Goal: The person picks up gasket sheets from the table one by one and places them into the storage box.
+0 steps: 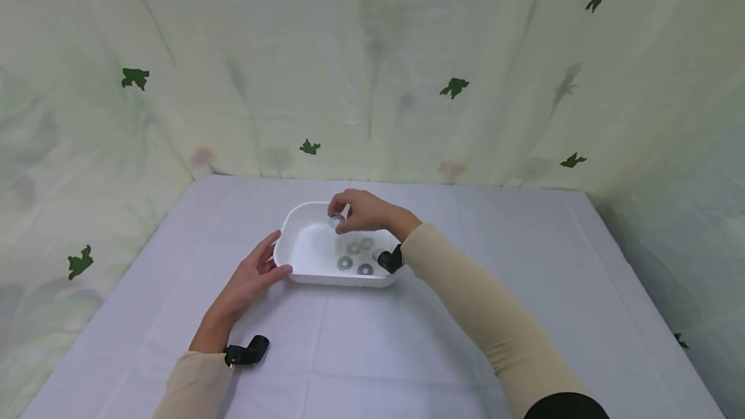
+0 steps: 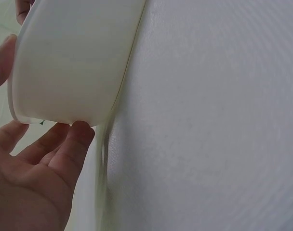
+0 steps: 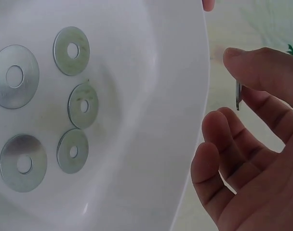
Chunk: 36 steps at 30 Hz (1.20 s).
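Note:
A white plastic tray (image 1: 308,247) with rounded corners lies on the table. My left hand (image 1: 250,283) holds it at its left end, thumb at the near corner of the rim and fingertips against the outer wall (image 2: 69,91). Over the tray's far side, my right hand (image 1: 369,211) pinches a flat metal washer (image 3: 238,98) between thumb and forefinger. That washer appears edge-on in the right wrist view, the other fingers loosely bent below it. Several more washers (image 3: 23,185), each with a round centre hole, lie flat on the tray floor, in two sizes.
White cloth (image 1: 349,348) covers the table. A pale curtain (image 1: 372,83) with green leaf prints hangs behind and at both sides. Black wrist cameras (image 1: 250,350) are strapped to both wrists; the right one overlaps the tray's right end in the head view.

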{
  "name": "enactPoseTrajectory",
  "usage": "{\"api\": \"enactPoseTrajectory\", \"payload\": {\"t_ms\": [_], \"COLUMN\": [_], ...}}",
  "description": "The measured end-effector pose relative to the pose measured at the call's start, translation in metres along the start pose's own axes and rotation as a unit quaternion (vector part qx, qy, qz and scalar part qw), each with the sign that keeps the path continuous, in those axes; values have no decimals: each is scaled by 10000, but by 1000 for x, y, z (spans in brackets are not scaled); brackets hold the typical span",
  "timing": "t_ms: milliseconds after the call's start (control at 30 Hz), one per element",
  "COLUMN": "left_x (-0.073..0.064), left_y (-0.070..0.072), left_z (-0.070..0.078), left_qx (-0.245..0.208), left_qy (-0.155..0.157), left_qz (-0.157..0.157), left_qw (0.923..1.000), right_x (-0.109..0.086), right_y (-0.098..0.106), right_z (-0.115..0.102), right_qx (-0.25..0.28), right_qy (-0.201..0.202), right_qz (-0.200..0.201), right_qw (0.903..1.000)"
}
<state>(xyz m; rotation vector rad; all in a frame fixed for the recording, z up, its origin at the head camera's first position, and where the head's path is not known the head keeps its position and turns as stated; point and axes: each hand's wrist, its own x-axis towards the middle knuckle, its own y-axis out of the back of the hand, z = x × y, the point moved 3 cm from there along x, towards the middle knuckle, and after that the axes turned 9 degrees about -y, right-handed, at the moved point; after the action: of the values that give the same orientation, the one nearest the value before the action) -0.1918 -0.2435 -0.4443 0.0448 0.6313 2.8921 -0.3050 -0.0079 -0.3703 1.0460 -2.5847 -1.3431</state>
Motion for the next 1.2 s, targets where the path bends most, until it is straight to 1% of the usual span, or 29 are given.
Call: {"api": "enactPoseTrajectory", "payload": {"t_ms": [200,300,400,533,633,700,800,933,1067,1200], "left_x": [1,4,6,5,4,2,3,0,1,3], "left_y": [0,0,0,0,0,3,-2,5,3,-1], "left_z": [-3,-2,0,1,1,1,-1,2,3,3], "left_qx": [53,52,62,23,41,149,204,178,8,-25], "left_qy": [-37,-92,-113,-76,-62,-43,-8,20,11,19], "left_qz": [12,-8,-21,-36,-86,-85,-112,-93,-118,-139], "left_qw": [10000,9999,9999,10000,9999,9998,9997,9998,9999,9999], "right_x": [4,3,-6,-28,-50,-65,-93,-119,-144,-173], "right_y": [1,6,15,28,37,43,52,59,60,54], "right_z": [2,5,9,16,24,30,46,65,90,117], "right_qx": [-129,-134,-173,-272,-392,-491,-585,-589,-872,-1040], "right_qy": [10,52,33,-11,69,145,87,-115,-328,-493], "right_qz": [28,211,452,662,786,867,946,1069,997,728], "right_qw": [9999,9997,9988,9974,9961,9949,9938,9925,9906,9907]}}
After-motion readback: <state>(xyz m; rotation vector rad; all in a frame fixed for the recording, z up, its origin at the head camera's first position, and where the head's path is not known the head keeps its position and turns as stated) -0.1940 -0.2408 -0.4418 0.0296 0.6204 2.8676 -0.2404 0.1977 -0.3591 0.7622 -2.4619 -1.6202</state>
